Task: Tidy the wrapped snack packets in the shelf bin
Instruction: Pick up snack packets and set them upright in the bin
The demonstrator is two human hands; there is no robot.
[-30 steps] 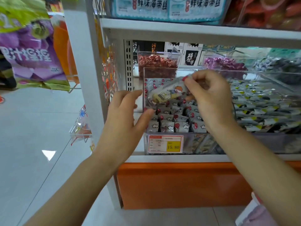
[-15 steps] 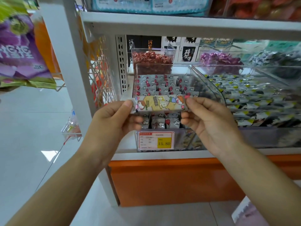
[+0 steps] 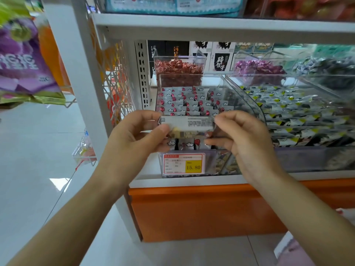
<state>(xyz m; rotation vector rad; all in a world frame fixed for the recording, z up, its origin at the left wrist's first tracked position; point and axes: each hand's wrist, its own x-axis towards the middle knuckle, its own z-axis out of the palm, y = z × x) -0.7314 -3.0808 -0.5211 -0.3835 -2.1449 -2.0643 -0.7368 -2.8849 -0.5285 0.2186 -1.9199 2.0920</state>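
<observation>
A clear plastic shelf bin (image 3: pixel 247 104) holds several rows of small grey snack packets (image 3: pixel 190 101) with red and white marks. In front of the bin, I hold one long wrapped snack packet (image 3: pixel 189 124) level, its grey printed back turned up. My left hand (image 3: pixel 132 137) pinches its left end between thumb and fingers. My right hand (image 3: pixel 244 137) pinches its right end. The packet hides part of the front rows.
A price tag (image 3: pixel 183 163) reading 15.80 sits on the bin front. A larger bin (image 3: pixel 307 120) of black, white and yellow packets stands to the right. Bins of red (image 3: pixel 178 69) and purple (image 3: pixel 257 68) sweets sit behind. A white shelf post (image 3: pixel 84 79) stands left.
A second ago my right hand alone held the packet over the bin. My left hand then took its other end, and the packet has been rolled from its colourful face to its grey back.
</observation>
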